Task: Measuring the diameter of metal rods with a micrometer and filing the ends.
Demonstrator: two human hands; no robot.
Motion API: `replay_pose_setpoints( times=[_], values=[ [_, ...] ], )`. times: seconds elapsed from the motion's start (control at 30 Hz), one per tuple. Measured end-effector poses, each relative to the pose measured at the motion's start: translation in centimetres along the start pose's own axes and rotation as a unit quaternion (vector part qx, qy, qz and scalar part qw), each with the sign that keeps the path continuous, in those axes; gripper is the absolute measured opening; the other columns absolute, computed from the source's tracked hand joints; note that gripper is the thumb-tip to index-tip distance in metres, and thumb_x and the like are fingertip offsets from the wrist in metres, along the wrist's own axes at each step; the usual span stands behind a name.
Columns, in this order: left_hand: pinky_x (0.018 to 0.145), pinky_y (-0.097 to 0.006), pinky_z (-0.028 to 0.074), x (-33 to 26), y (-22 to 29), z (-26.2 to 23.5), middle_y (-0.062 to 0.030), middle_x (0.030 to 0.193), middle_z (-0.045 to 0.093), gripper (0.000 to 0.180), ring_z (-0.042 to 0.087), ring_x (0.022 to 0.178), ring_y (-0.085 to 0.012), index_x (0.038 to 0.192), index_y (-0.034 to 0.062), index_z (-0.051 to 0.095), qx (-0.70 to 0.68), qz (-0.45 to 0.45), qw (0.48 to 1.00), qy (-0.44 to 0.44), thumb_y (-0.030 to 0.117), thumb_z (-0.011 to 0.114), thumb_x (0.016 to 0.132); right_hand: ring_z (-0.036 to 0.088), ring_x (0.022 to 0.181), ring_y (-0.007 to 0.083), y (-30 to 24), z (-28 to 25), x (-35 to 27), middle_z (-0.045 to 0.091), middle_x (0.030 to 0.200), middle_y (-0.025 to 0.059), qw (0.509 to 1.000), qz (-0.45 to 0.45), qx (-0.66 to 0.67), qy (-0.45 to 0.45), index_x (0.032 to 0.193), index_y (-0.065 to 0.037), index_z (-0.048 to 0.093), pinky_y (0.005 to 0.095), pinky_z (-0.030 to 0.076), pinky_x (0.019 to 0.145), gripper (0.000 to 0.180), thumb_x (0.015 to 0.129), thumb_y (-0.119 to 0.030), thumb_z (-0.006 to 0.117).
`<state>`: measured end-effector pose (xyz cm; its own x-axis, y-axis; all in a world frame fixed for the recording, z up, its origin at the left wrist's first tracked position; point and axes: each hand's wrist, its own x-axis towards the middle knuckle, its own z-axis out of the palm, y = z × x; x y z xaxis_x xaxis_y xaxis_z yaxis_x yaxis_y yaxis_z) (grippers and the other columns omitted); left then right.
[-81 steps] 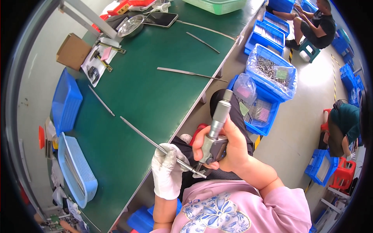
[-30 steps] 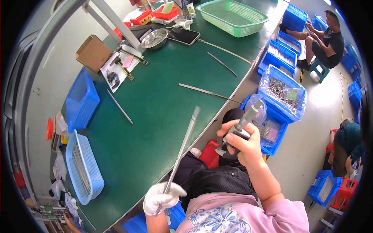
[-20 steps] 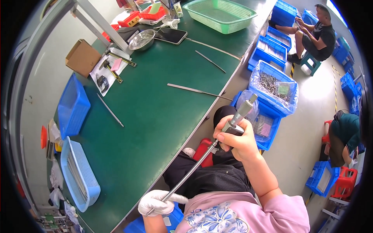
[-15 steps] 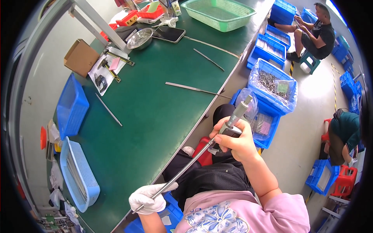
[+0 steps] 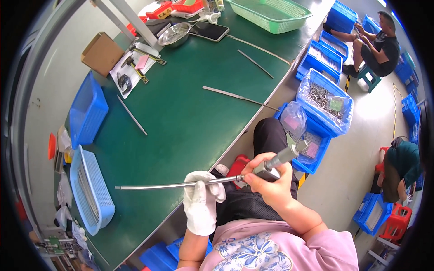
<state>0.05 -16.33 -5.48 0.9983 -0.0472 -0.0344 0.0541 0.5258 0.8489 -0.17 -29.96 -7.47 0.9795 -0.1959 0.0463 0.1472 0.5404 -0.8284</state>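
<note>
The rod had swung its free end from near eight o'clock to nine, over the table; the gloved left hand, fingers clamped round it, had moved up, seemingly steadying it nearer the micrometer at two o'clock, gripped in the right hand.

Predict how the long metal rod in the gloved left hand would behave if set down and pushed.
The long metal rod is probably stiff, extending past the gloved left hand without obvious droop. Its slim, seemingly round shaft suggests it may roll. The shiny, smooth-looking surface could make it slippery.
</note>
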Motion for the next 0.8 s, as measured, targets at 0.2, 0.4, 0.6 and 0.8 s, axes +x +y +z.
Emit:
replay_pose_setpoints(
  times=[0.2, 0.4, 0.6, 0.8],
  values=[
    [0.042, -0.024, 0.031, -0.1, 0.2, 0.4, -0.0013, 0.059, 0.039, 0.018, 0.038, 0.047, -0.0116, 0.077, 0.0074, 0.045, -0.017, -0.044, 0.999, -0.004, 0.024, 0.046, 0.084, 0.057, 0.062, 0.0128, -1.6, -0.7, -0.3, 0.059, 0.074, 0.0112, 0.990, 0.012, -0.020, -0.141, 0.084, 0.003, 0.053, 0.0227, 0.047, 0.058, 0.022, 0.065, 0.000, 0.063],
    [0.040, -0.025, 0.030, -0.7, 0.6, 0.6, -0.0007, 0.054, 0.038, 0.020, 0.035, 0.042, -0.0115, 0.073, 0.0079, 0.043, -0.030, -0.095, 0.995, 0.009, 0.024, 0.047, 0.084, 0.049, 0.045, 0.0168, -3.1, -0.9, 0.8, 0.056, 0.069, 0.0200, 0.965, 0.178, 0.157, -0.115, 0.082, 0.007, 0.052, 0.0216, 0.036, 0.033, 0.064, 0.078, -0.053, 0.029],
    [0.039, -0.025, 0.035, -1.1, 0.5, 0.7, -0.0034, 0.053, 0.041, 0.022, 0.038, 0.041, -0.0130, 0.073, 0.0074, 0.043, 0.019, -0.107, 0.994, 0.008, 0.027, 0.048, 0.082, 0.053, 0.053, 0.0178, -3.5, -0.5, 1.1, 0.057, 0.071, 0.0197, 0.930, 0.254, 0.224, -0.143, 0.086, 0.006, 0.053, 0.0215, 0.036, 0.035, 0.070, 0.079, -0.057, 0.023],
    [0.042, -0.026, 0.039, -1.1, 0.7, -0.2, -0.0079, 0.057, 0.048, 0.021, 0.045, 0.044, -0.0155, 0.076, 0.0051, 0.043, 0.021, -0.120, 0.992, -0.016, 0.025, 0.047, 0.083, 0.043, 0.037, 0.0190, -4.0, 0.4, 1.2, 0.054, 0.065, 0.0236, 0.934, 0.266, 0.209, -0.111, 0.078, 0.007, 0.051, 0.0228, 0.034, 0.030, 0.067, 0.081, -0.053, 0.019]
  ],
)
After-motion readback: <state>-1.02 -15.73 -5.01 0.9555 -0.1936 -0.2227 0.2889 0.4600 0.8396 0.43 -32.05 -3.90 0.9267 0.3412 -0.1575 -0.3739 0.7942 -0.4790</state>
